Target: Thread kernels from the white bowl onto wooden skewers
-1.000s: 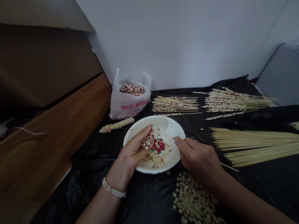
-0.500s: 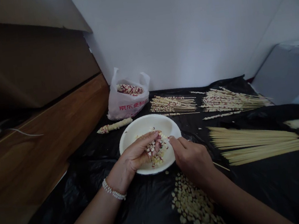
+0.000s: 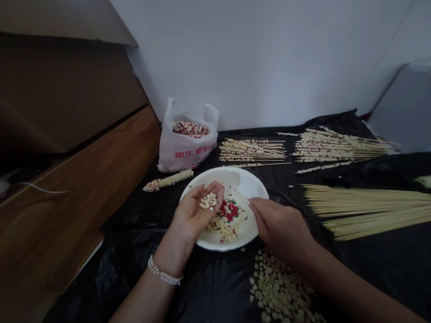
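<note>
Left grip (image 3: 196,214) cupping corn kernels (image 3: 208,201), small, pale cream, loosely heaped

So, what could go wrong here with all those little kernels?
The left hand lies palm up with loose kernels in it; tipping it could spill them, though the bowl beneath might catch most.

The right forearm reaches past a loose pile of kernels on the black sheet; a careless sweep could scatter them.

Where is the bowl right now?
In the head view, the bowl sits near the centre, in front of the bag and left of the bare sticks.
</note>
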`<state>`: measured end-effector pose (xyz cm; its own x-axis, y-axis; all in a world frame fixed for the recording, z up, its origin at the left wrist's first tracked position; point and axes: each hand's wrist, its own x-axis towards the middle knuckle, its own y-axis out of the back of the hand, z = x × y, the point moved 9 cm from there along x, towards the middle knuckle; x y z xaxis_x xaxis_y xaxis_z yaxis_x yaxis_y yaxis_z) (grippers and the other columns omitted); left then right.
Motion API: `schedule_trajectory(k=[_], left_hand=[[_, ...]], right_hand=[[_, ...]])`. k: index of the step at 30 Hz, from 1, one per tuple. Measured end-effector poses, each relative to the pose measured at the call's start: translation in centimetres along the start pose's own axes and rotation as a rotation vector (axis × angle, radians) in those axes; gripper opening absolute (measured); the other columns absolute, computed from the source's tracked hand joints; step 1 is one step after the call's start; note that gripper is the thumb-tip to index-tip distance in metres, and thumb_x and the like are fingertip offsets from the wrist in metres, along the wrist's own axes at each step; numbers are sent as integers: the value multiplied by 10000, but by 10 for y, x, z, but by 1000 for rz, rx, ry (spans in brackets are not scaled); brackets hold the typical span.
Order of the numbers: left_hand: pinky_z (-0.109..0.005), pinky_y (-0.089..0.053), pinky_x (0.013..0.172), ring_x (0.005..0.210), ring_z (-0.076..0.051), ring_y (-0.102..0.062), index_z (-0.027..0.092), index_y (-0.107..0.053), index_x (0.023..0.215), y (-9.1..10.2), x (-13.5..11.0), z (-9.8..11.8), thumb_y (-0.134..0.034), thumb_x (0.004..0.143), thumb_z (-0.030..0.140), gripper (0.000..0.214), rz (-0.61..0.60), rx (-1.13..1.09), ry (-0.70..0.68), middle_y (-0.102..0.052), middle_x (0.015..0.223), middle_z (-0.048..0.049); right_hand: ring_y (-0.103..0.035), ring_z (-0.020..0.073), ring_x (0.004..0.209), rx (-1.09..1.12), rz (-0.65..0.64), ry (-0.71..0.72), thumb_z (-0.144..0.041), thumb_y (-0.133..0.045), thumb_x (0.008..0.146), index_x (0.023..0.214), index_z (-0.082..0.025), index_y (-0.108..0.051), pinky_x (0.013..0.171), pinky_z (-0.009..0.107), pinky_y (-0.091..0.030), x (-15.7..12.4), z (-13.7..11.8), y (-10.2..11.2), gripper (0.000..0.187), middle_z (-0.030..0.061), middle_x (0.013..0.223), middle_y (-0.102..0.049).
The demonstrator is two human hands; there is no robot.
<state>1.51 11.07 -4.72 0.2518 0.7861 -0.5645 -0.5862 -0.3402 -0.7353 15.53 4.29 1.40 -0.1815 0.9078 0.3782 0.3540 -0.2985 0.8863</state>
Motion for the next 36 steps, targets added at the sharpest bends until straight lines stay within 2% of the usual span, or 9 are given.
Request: schedule_trajectory(k=[3, 5, 7, 9, 13, 21, 25, 29, 36], left_hand=[[-308, -600, 699, 910, -240, -700, 20, -471, 1301, 0, 2, 3, -323, 968, 237, 424, -35, -15, 40, -691, 991, -196], [-315, -600, 710, 967, -251, -687, 35, -466, 1313, -3, 1, 0, -284, 977, 268, 448, -75, -13, 85, -681, 1055, -211], [-326, -602, 726, 1005, -259, -675, 46, -456, 1329, -5, -1, -3, -285, 973, 232, 436, -93, 0, 114, -672, 1099, -217], [-313, -604, 732, 1007, -251, -676, 46, -455, 1334, -7, -3, -6, -315, 948, 119, 417, -81, 20, 108, -673, 1110, -210], [-263, -605, 733, 954, -206, -697, 74, -490, 1313, -12, -11, -10, -364, 896, -14, 444, -40, 5, 65, -692, 1081, -159], [-173, -588, 663, 857, -160, -715, 94, -544, 1268, -6, -15, -4, -402, 880, -34, 432, 35, -43, -11, -726, 970, -119], [-216, -597, 708, 915, -182, -706, 127, -571, 1237, -3, -7, -1, -457, 838, -67, 458, 19, -10, -42, -723, 1005, -107], [-243, -593, 762, 955, -188, -695, 141, -581, 1224, -5, -7, -3, -418, 803, -128, 526, 2, 9, -41, -709, 1063, -110], [-205, -593, 688, 826, -146, -708, 155, -562, 1257, -3, -12, -3, -445, 873, -14, 435, 78, -27, -41, -717, 956, -89]], right_hand=[[-654, 151, 778, 87, -37, -6, -194, -394, 931, 940, -187, -633, 633, 230, -394, -2, -3, -1, 239, 30, 813, -700], [-657, 155, 754, 63, 0, 18, -194, -398, 925, 969, -181, -639, 606, 236, -390, -3, -6, 2, 245, 38, 826, -704], [-657, 155, 713, -2, 68, 46, -191, -407, 920, 990, -171, -646, 561, 243, -370, -4, -6, 8, 251, 48, 844, -707], [-654, 150, 684, -56, 130, 64, -185, -419, 917, 984, -167, -655, 531, 246, -347, -4, -6, 13, 246, 50, 845, -709], [-644, 130, 663, -92, 197, 92, -184, -437, 914, 952, -170, -668, 514, 238, -326, -4, -5, 19, 234, 41, 816, -708], [-625, 115, 626, -114, 234, 127, -192, -446, 916, 963, -166, -674, 502, 241, -310, -5, -7, 22, 235, 33, 804, -706], [-620, 115, 614, -130, 241, 137, -197, -448, 917, 977, -163, -676, 491, 250, -295, -5, -7, 22, 238, 35, 805, -707], [-605, 110, 593, -139, 242, 139, -201, -454, 915, 982, -166, -677, 485, 258, -276, -5, -7, 23, 236, 31, 798, -703], [-572, 108, 567, -149, 259, 146, -204, -454, 911, 965, -169, -679, 489, 264, -254, -6, -7, 25, 234, 20, 736, -682]])
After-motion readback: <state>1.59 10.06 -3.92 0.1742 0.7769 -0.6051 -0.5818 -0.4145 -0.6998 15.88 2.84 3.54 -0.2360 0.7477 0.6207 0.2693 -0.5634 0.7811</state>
